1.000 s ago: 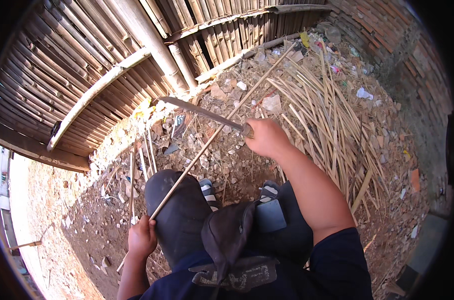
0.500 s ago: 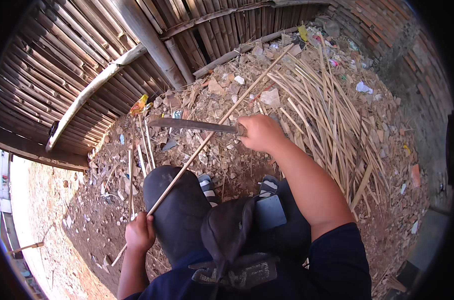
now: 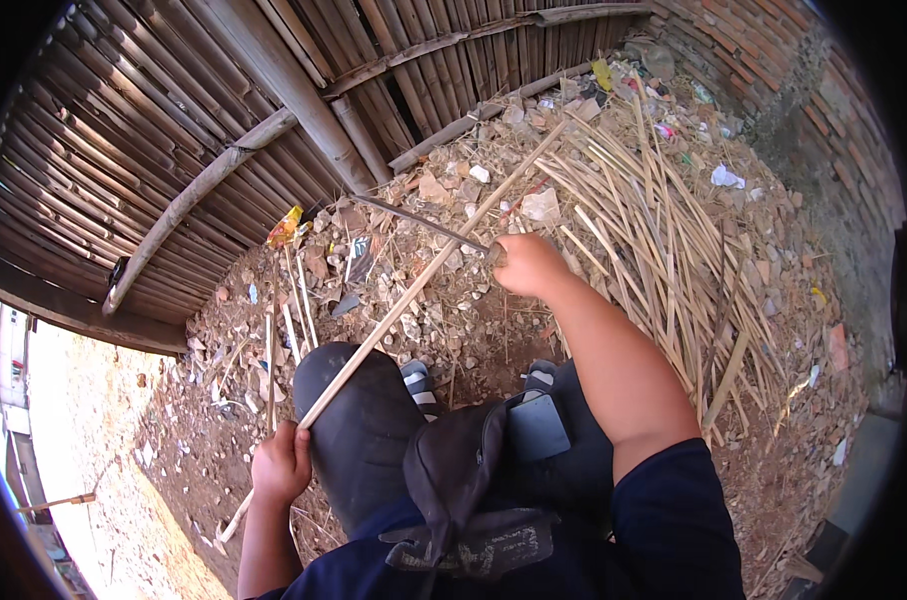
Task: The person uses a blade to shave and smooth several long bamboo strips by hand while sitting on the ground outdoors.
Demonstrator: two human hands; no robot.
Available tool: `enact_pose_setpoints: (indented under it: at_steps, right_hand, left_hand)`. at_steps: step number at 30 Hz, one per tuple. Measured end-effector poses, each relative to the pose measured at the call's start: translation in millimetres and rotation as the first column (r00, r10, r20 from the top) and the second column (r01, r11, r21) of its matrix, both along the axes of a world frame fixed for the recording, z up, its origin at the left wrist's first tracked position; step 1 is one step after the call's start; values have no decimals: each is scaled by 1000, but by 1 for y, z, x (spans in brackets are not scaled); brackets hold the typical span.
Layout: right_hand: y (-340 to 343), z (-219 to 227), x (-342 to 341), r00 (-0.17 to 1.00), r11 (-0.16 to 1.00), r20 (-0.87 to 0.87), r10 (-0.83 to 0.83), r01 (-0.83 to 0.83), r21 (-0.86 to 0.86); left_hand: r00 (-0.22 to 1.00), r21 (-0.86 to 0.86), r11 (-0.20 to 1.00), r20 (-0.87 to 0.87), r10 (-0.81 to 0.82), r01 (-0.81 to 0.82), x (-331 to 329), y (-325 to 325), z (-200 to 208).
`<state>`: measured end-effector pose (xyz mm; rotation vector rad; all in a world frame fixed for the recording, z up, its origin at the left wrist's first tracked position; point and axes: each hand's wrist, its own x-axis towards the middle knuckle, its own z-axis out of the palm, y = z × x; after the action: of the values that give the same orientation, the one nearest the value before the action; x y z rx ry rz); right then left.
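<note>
My left hand point(image 3: 282, 463) is closed around a long pale bamboo strip point(image 3: 374, 337) near its lower end. The strip slants up and away over my left knee, its far end near the pile. In my right hand point(image 3: 527, 265) is the handle of a long knife point(image 3: 414, 217). Its blade points to the far left and crosses the strip beyond my knees, seen nearly edge-on. Whether the blade touches the strip or only lies over it, I cannot tell. My right fingers are wrapped round the handle.
A heap of bamboo strips point(image 3: 664, 250) lies on the right. Stones and litter cover the ground, with a yellow wrapper point(image 3: 286, 225) at the far left. A bamboo wall point(image 3: 104, 150) rises at left, a brick wall point(image 3: 824, 110) at right. A dark flat phone-like object point(image 3: 539, 428) rests on my right thigh.
The knife's blade has turned from broad side to nearly edge-on, its tip swinging farther away. My right hand has shifted slightly right. The strip looks wider, as if rolled in my left hand.
</note>
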<state>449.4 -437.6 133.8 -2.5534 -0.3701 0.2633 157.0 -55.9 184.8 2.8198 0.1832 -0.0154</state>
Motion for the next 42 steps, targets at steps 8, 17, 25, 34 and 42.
enact_pose_setpoints:
  at_steps: [8, 17, 25, 34, 42]
  right_hand:
    - [4, 43, -12, 990, 988, -48, 135, -138, -67]
    - [14, 36, -18, 998, 998, -19, 55, -55, -36]
    - [7, 37, -11, 1000, 998, -4, 6, -6, -64]
    - [-12, 23, 1, 988, 995, -141, -60, 49, -82]
    - [-21, 4, 6, 996, 996, -11, -93, 92, -14]
  left_hand:
    - [999, -115, 992, -20, 45, -47, -19, -9, -6]
    - [999, -118, 993, -23, 23, -26, -15, -5, -7]
    - [1000, -75, 997, -18, 15, -16, -12, -3, -3]
    - [1000, -55, 998, 5, -17, 17, -6, -4, -3]
    - [1000, -186, 982, -8, -22, 20, -9, 5, 4]
